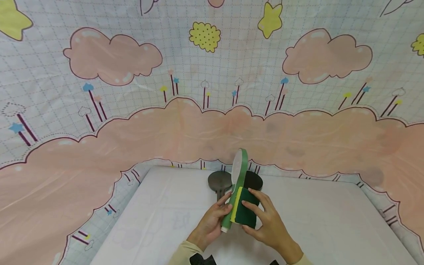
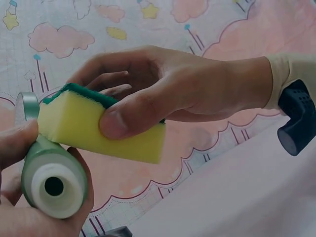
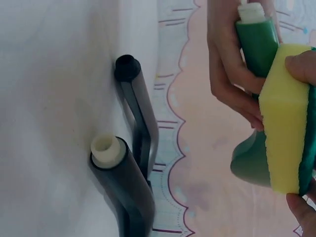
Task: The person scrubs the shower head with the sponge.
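My left hand [image 1: 208, 223] grips the handle of a green, round-headed implement [image 1: 243, 171], its head tilted up and its pale face turned left. A white hollow socket [image 2: 55, 192] ends the handle toward me. In my right hand [image 1: 274, 225] is a yellow and dark green scouring sponge [image 1: 248, 212], pinched between thumb and fingers. The yellow side of the sponge [image 3: 286, 123] lies against the green implement near its neck, in the right wrist view covering part of it. Both hands are over the near middle of the table.
Behind the hands, a dark grey round-headed implement [image 1: 219, 180] and a black one [image 1: 254, 180] lie on the white table [image 1: 331, 217]. Their hollow handles point toward me in the right wrist view. A patterned cloth [image 1: 212, 136] hangs behind the table and along its sides.
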A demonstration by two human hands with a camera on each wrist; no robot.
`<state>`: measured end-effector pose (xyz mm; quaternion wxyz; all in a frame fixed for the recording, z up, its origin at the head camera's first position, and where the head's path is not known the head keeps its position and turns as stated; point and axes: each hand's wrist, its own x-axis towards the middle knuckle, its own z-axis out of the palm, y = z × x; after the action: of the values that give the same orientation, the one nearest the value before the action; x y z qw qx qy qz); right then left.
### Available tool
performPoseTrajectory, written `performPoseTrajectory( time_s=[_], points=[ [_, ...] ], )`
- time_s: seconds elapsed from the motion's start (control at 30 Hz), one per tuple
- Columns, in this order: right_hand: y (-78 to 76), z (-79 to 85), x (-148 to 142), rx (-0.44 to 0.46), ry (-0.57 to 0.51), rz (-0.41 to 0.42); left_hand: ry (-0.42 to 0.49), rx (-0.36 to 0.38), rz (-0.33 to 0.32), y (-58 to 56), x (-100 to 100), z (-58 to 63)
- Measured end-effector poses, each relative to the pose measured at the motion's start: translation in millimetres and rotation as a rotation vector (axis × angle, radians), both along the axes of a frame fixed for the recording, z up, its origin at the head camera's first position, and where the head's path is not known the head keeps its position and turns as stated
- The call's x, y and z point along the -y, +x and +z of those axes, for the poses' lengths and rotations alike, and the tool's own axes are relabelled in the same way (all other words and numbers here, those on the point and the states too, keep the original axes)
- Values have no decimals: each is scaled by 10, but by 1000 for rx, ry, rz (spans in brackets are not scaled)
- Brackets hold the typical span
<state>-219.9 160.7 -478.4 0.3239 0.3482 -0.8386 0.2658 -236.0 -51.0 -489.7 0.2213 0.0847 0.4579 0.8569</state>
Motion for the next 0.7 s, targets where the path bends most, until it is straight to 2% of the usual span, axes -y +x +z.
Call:
performPoseTrajectory(
  time_s=[0.33, 0.7],
  points=[
    [62, -37, 136, 13, 32, 50, 14, 29, 32, -11, 18, -3],
    [56, -46, 153, 0, 50, 38, 2, 30, 31, -21, 33, -6]
  ],
)
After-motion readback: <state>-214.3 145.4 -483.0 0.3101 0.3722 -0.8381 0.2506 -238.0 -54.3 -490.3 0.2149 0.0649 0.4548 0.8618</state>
